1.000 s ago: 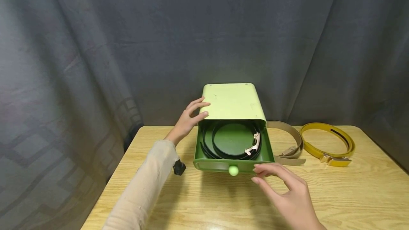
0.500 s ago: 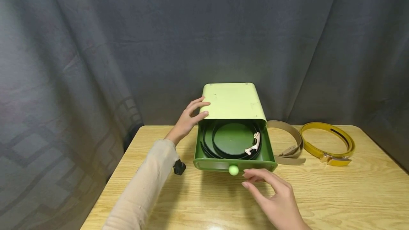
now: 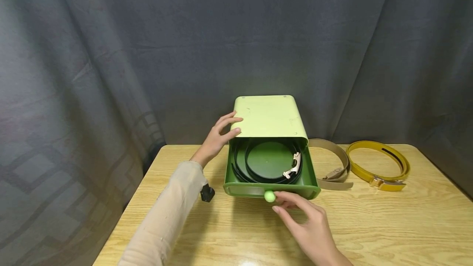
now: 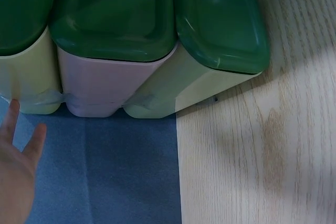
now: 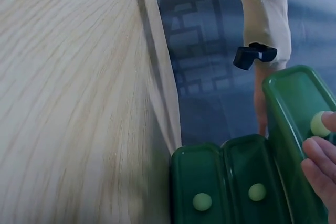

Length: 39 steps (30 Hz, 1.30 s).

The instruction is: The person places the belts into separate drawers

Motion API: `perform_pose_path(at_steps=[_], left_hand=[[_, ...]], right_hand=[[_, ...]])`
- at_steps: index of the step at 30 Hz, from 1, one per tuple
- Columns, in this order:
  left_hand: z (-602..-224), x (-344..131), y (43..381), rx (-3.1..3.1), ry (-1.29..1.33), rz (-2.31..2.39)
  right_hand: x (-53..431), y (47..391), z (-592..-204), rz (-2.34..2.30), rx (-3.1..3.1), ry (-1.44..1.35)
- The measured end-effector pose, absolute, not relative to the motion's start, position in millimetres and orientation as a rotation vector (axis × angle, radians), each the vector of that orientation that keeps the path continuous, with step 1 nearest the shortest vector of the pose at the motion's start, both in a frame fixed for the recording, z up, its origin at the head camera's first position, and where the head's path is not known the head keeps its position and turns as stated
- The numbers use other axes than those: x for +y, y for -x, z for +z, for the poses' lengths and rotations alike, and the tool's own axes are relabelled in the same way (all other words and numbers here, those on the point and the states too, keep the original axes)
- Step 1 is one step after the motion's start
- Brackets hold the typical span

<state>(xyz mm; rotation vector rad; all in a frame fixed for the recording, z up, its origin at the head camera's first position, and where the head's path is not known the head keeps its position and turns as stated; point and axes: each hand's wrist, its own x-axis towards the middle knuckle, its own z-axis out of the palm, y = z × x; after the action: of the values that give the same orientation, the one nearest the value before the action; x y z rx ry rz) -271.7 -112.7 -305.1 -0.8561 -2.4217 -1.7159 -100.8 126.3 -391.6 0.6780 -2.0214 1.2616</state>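
A small chest with a pale green top [image 3: 269, 116] stands on the table. Its green top drawer [image 3: 247, 191] is pulled out and holds a coiled black belt [image 3: 242, 171] with a silvery buckle [image 3: 293, 167]. My left hand [image 3: 218, 138] rests on the chest's upper left edge, fingers spread. In the left wrist view, part of my left hand [image 4: 18, 166] shows beside the chest's side. My right hand [image 3: 308, 221] is at the round green knob [image 3: 269, 196]; an index fingertip touches it, while the thumb tip sits just below, seemingly apart.
Right of the chest lie a coiled tan belt [image 3: 343, 159] and a coiled mustard-yellow belt [image 3: 404, 163] with a gold buckle. Two further drawers with knobs [image 5: 202, 201] are shut. A grey curtain [image 3: 236, 32] hangs behind the wooden table [image 3: 406, 225].
My right hand has moved left along the drawer front, from its right corner to the knob. The left hand, the drawer and the belts stay in place.
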Motion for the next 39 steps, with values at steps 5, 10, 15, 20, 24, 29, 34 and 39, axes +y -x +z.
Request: perform_pose_path(at_steps=[5,10,15,20,24,29,34,39], left_hand=[[-318,-115,285,-2.401,0.861,-1.738],[-331,-117,298,-2.384,0.859,-1.727],[-333,-118,299,-2.382,0.851,-1.699],[-331,-118,296,-2.387,0.85,-1.702],[-317,-115,282,-2.392,0.859,-1.718],[-305,-114,271,-2.418,0.858,-1.742],[-304,-112,271,-2.413,0.86,-1.759],[-304,-112,272,-2.412,0.865,-1.762]], right_hand=[[122,103,-393,1.269,-2.008,-0.683],[119,105,-394,1.274,-2.003,-0.681],[117,106,-395,1.286,-2.029,-0.652],[114,107,-394,1.282,-2.026,-0.627],[113,110,-397,1.263,-1.963,-0.642],[113,112,-398,1.258,-1.939,-0.641],[114,111,-397,1.266,-1.939,-0.632],[114,111,-397,1.272,-1.935,-0.636]])
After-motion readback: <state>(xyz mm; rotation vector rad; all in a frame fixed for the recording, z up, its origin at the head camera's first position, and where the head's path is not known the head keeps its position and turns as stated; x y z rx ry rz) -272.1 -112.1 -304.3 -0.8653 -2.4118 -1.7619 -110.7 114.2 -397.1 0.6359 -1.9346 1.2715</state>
